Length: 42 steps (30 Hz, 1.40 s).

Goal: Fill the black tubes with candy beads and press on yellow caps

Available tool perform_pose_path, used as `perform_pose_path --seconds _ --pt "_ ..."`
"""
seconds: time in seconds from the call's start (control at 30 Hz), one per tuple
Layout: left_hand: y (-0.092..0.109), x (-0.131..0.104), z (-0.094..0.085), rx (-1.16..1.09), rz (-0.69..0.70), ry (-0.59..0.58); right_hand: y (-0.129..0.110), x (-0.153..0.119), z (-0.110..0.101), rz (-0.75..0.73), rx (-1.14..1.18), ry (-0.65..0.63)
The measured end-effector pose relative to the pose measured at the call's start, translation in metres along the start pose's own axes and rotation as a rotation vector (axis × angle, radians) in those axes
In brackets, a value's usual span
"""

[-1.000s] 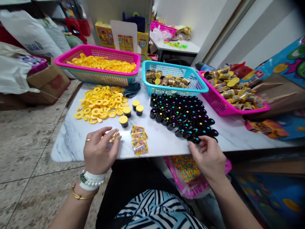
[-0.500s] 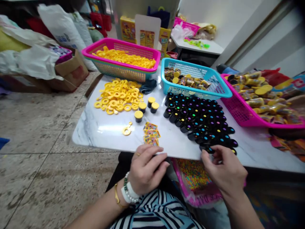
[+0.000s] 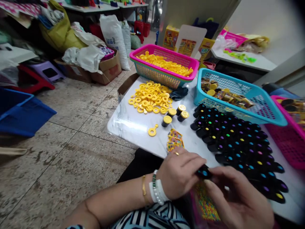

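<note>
A small black cup (image 3: 203,172) with a blue dot on it is held between my two hands, just off the table's front edge. My right hand (image 3: 243,197) pinches its right side between thumb and fingers. From the left, the fingers of my left hand (image 3: 179,173) close on the same cup. Rows of similar black cups (image 3: 234,140) with coloured dots lie to the right. Beyond my left hand lie printed yellow-orange stickers or cards (image 3: 175,140), a yellow ring with a tab (image 3: 152,130) and several black cups with yellow lids (image 3: 166,121).
A heap of yellow rings (image 3: 151,97) lies on the white table (image 3: 126,127). Behind stand a pink basket (image 3: 164,52) of yellow pieces and a blue basket (image 3: 240,95) of wrapped cups. A pink basket (image 3: 283,146) is at right. Below my hands shows a bag of coloured beads (image 3: 205,203).
My right hand has come away from the black rows with a cup. It has met my left hand, which moved right and now grips the cup too. The view has turned left.
</note>
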<state>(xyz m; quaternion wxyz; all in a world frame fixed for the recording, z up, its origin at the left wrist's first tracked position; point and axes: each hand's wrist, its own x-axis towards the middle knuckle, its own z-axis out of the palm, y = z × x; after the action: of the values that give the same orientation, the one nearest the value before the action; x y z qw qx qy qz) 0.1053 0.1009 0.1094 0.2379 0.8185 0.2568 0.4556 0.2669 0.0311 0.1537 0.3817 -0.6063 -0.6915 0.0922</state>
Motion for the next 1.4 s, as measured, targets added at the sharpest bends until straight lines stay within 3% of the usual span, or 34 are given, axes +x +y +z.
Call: perform_pose_path --seconds 0.13,0.23,0.33,0.4,0.6,0.7,0.83,1.23,1.4 --pt "-0.021 -0.025 -0.054 0.181 -0.247 0.162 -0.017 0.054 0.034 -0.209 0.031 -0.127" --pt "-0.037 -0.038 -0.087 0.379 -0.375 0.229 -0.021 0.091 0.077 -0.384 -0.071 -0.350" --pt "-0.049 -0.043 -0.100 0.447 -0.407 0.253 -0.020 0.110 0.114 -0.413 -0.274 -0.513" --pt "-0.053 -0.044 -0.101 0.442 -0.423 0.253 -0.019 0.114 0.125 -0.409 -0.324 -0.545" --pt "-0.054 -0.046 -0.094 0.403 -0.477 0.262 -0.021 0.117 0.113 -0.381 -0.065 -0.383" --pt "-0.055 -0.047 -0.093 0.404 -0.471 0.262 -0.031 0.119 0.110 -0.401 0.044 -0.444" --pt "-0.057 -0.047 -0.093 0.413 -0.467 0.252 -0.040 0.118 0.114 -0.470 0.018 -0.533" --pt "-0.061 -0.047 -0.096 0.440 -0.466 0.169 -0.040 0.113 0.117 -0.470 -0.001 -0.467" --pt "-0.058 -0.047 -0.100 0.452 -0.456 0.121 -0.039 0.110 0.116 -0.474 -0.123 -0.477"
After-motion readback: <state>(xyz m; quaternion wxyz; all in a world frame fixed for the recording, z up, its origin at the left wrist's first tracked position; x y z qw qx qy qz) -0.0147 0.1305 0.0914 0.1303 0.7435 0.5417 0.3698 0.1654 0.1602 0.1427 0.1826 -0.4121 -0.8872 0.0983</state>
